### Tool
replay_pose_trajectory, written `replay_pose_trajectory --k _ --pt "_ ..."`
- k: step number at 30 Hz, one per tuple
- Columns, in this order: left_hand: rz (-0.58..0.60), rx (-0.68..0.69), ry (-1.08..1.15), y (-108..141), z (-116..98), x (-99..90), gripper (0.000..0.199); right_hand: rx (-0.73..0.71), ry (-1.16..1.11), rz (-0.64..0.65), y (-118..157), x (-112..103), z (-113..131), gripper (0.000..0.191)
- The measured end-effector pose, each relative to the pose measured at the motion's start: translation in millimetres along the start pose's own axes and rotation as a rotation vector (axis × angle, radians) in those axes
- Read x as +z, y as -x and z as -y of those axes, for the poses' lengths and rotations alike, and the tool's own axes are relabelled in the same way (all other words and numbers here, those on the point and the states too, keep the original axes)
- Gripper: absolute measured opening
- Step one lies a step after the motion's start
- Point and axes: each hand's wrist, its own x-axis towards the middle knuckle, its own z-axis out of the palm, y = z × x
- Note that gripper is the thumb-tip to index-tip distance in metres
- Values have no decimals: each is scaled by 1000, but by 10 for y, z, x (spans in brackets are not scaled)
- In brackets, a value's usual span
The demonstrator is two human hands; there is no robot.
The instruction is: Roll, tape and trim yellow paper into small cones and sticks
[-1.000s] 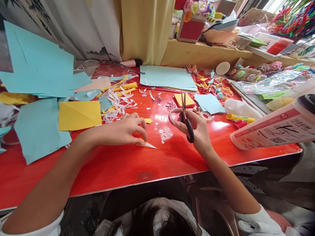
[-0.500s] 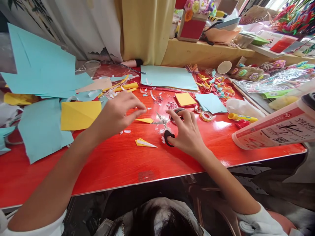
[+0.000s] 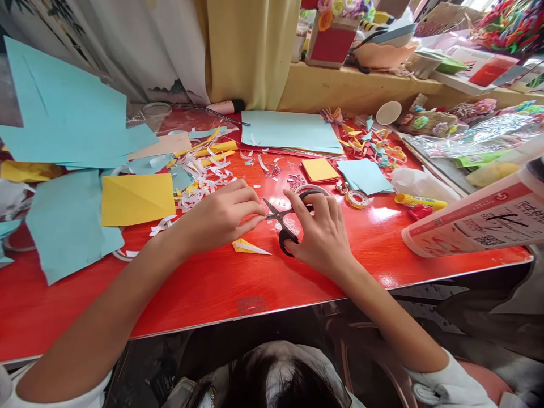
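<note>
Your right hand [image 3: 325,235] is holding black-handled metal scissors [image 3: 278,215], blades spread. Your left hand [image 3: 221,218] is pinching narrowly beside one blade tip; whether it's gripping anything, I cannot tell. Nearer you, a pointed, folded yellow-and-white paper piece [image 3: 250,247] is lying on the glossy red tabletop [image 3: 191,289].

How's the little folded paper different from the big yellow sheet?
The folded paper is small, narrow and pointed; the yellow sheet is larger and four-sided. The folded paper shows white and yellow; the yellow sheet shows only yellow. The folded paper lies near the left hand; the yellow sheet partly covers blue paper. Both show yellow.
</note>
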Motion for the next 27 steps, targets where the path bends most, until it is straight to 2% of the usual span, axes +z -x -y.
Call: replay_pose_trajectory --k 5,8,16,20,23,27 --pt "18 -7 24 21 20 10 19 -22 50 6 17 -14 11 65" --pt "39 -66 83 19 17 13 19 -26 77 13 26 -25 9 63" --pt "57 -465 482 -26 -64 33 19 -4 140 -47 61 -17 -53 48" --pt "82 -652 650 -60 -95 22 23 16 161 -66 74 -1 -62 47" --pt "90 -754 779 -82 -102 26 24 25 133 -76 78 6 -62 47" --pt "83 -822 863 -80 -75 44 23 25 107 -83 72 8 -70 47"
